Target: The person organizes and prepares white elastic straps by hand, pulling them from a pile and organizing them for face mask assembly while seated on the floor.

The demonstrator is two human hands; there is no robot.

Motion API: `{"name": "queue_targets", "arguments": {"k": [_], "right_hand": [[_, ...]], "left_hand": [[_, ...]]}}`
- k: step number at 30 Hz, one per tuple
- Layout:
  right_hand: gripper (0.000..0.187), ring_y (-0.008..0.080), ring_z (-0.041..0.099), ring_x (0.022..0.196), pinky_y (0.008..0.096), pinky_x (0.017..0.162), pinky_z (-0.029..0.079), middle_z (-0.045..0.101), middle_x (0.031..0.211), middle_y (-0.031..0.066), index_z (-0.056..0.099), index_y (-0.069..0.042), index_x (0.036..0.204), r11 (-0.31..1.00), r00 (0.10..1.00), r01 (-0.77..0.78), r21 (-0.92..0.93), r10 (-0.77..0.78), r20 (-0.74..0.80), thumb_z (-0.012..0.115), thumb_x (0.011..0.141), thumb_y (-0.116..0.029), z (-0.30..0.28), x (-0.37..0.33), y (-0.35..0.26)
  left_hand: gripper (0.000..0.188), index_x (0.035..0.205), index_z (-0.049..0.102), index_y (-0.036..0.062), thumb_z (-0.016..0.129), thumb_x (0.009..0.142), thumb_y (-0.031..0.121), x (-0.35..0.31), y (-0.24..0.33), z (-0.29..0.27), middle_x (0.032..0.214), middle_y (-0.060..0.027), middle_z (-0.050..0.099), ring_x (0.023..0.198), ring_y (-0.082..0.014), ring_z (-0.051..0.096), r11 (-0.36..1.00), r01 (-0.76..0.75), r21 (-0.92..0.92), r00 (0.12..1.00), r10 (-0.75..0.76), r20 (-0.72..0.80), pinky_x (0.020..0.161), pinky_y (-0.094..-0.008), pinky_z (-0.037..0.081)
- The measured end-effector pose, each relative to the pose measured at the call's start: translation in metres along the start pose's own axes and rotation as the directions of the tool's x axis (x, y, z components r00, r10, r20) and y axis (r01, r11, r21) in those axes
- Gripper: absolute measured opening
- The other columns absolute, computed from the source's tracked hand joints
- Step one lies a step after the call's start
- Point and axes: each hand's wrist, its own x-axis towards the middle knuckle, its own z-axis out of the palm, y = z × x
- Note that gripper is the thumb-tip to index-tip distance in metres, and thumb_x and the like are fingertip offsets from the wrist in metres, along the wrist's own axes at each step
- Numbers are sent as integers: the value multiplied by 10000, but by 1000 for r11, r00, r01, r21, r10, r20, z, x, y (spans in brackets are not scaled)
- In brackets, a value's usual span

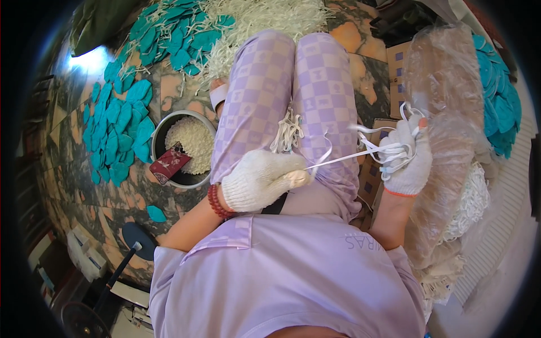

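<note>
White knitted work gloves cover both of my hands. My left hand is closed over my lap, pinching the end of a thin white elastic strap. That strap runs taut across to my right hand, which is raised beside my right thigh. Several white strap loops lie bunched around its fingers, with a fingertip showing bare above them. Between my thighs rests a small bundle of white straps. One loose strap end curls up beside my left fingertips.
Left of my legs stands a metal pot of white pellet-like bits with a dark red packet. Teal flat pieces cover the floor there. Ahead lies a heap of white strips. Clear plastic bags and cardboard boxes sit right.
</note>
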Motion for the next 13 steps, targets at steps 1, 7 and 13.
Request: {"name": "queue_targets", "arguments": {"k": [1,7,13], "right_hand": [[277,82,284,444,257,434,262,307,569,-37,455,-131,826,999,998,44,-24,-45,-49,464,1044,-302,-2,2,-2],[243,98,310,443,258,469,351,381,600,-18,523,-84,922,997,997,78,-1,-78,-15,436,1050,-271,-40,14,-21],[576,328,618,1111,647,996,430,613,1271,187,452,12,1366,934,873,296,-199,-349,-341,598,953,-362,-168,18,-118]], "left_hand": [[268,923,652,126,523,984,353,-5,-1,-2,735,-145,600,684,-372,600,1000,13,9,1000,-13,-1,609,-428,466],[225,921,654,82,559,969,280,-45,-18,-13,715,-143,598,661,-324,612,995,46,87,998,-50,49,622,-394,475],[201,982,672,35,535,966,181,-122,-86,-65,841,-65,672,791,-177,608,852,523,-16,783,-487,-388,781,-303,478]]}}
